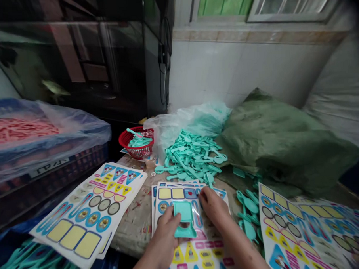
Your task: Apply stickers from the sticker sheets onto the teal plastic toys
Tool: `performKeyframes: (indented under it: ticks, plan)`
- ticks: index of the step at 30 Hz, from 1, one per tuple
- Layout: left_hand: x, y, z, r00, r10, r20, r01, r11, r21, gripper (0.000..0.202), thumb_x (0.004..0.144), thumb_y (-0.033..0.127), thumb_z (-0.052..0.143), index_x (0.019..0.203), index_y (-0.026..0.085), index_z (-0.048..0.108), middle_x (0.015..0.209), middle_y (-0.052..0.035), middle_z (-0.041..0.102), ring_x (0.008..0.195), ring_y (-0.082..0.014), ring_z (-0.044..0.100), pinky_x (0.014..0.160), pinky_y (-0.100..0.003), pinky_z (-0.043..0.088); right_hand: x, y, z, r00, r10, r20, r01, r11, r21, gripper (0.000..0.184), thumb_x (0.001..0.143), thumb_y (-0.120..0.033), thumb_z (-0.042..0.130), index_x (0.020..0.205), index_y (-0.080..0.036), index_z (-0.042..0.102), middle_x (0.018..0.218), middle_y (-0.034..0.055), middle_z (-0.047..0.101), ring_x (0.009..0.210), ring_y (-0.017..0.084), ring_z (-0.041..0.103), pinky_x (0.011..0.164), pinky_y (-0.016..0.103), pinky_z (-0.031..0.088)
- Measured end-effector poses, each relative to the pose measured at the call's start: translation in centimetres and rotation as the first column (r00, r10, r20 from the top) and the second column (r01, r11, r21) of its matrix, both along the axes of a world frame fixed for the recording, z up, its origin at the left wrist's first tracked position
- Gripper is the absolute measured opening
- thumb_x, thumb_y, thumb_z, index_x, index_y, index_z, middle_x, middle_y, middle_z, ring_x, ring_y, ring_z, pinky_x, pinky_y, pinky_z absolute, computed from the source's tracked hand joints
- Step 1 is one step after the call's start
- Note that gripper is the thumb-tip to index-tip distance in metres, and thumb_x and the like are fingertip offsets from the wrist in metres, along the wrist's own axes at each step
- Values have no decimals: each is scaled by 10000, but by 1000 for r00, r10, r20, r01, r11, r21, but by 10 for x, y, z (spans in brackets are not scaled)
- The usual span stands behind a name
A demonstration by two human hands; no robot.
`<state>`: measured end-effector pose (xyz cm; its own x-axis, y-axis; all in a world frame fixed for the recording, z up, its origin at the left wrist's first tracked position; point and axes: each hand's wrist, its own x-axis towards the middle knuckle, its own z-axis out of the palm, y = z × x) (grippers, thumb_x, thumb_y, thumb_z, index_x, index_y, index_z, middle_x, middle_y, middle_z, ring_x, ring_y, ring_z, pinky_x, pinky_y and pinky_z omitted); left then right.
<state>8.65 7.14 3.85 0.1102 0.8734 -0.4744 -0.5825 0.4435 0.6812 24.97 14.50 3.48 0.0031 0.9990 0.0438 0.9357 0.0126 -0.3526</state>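
My left hand [164, 240] is closed around a turquoise plastic toy piece [183, 212] with a square panel and a flared base; its exact kind is unclear. The piece is held just above a sticker sheet [208, 254] on top of a small stack. At the sheet's upper part, my right hand [216, 208] has its fingers bent together beside a blue square sticker with a red heart [190, 193]. What those fingertips pinch, if anything, is hidden. Behind the sheets lies a heap of turquoise plastic pieces [192, 155], many shaped like spoons, spilling from a clear plastic bag [193, 116].
More sticker sheets lie at left [95, 205] and right [286, 225]. A red basket [138, 152] holds turquoise pieces. Loose spoon-like pieces [247, 211] rest right of my arm. A green sack [283, 142] stands behind; a plastic-lined crate [50, 172] and a blue-lined container with turquoise pieces [33, 262] are at left.
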Motion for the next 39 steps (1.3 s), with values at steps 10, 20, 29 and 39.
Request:
performKeyframes:
  ticks: [10,20,29,39]
  plan:
    - [1,6,-1,997,-76,21,75,996,50,242,847,217,497,1081,153,497,846,-53,579,729,-161,580,672,-348,529,2,2,1,997,-1,-79,-2,999,-37,130,859,-237,417,814,-214,537,851,51,616,772,201,553,607,263,303]
    - [3,3,2,998,-48,29,48,999,21,285,828,229,538,1105,193,479,972,-52,577,768,-148,589,691,-321,509,2,12,-6,936,-128,-327,102,990,-95,168,741,-380,574,660,-238,534,618,0,555,612,184,490,546,276,239]
    - [2,3,1,996,-60,60,56,997,58,303,797,243,582,1092,217,517,1011,-47,605,768,-139,591,689,-270,488,5,6,19,486,-114,-866,-102,977,-186,349,681,-503,639,616,-208,464,510,-73,370,487,90,318,489,234,247]
    - [-2,-1,-1,993,12,115,-22,996,87,503,740,303,676,1189,174,492,1014,-99,630,799,-185,635,649,-256,483,8,-54,41,81,-170,-982,-170,969,-181,302,708,-412,709,698,-190,504,563,-74,344,518,65,263,488,186,233]
